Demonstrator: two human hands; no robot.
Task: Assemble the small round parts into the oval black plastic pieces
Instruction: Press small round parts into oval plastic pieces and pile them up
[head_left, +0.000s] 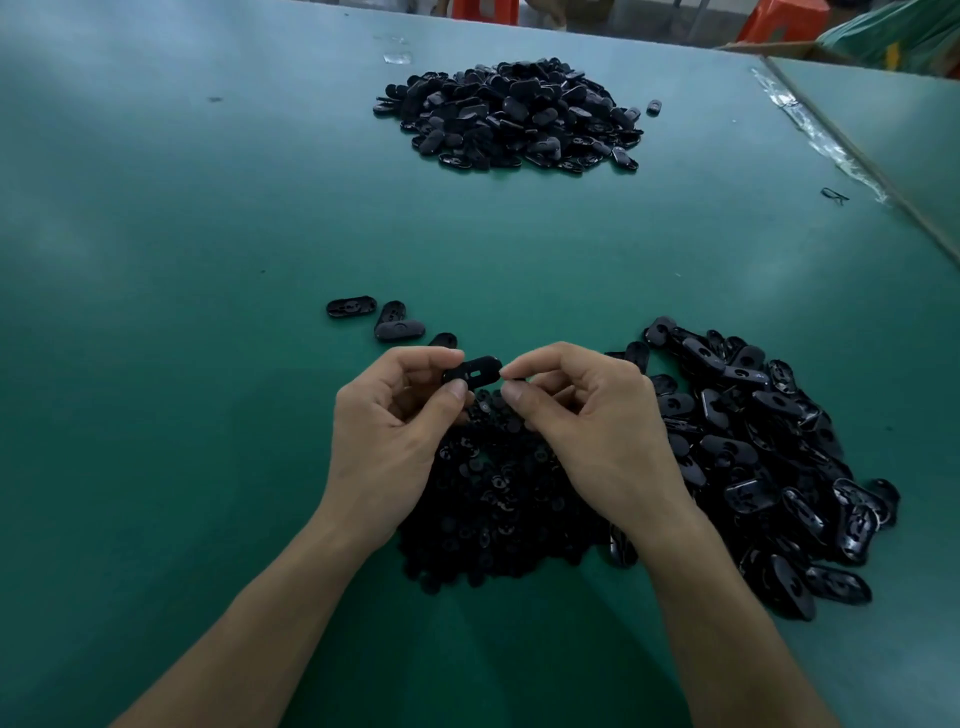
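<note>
The left grip (384, 415) is pinching one end of a black oval piece (472, 370). The right grip (587, 410) is pinching the other end. They are holding it just above a pile of small round parts (498, 499) on the green counter (156, 312). A heap of oval pieces (769, 457) is lying just to the right.
</note>
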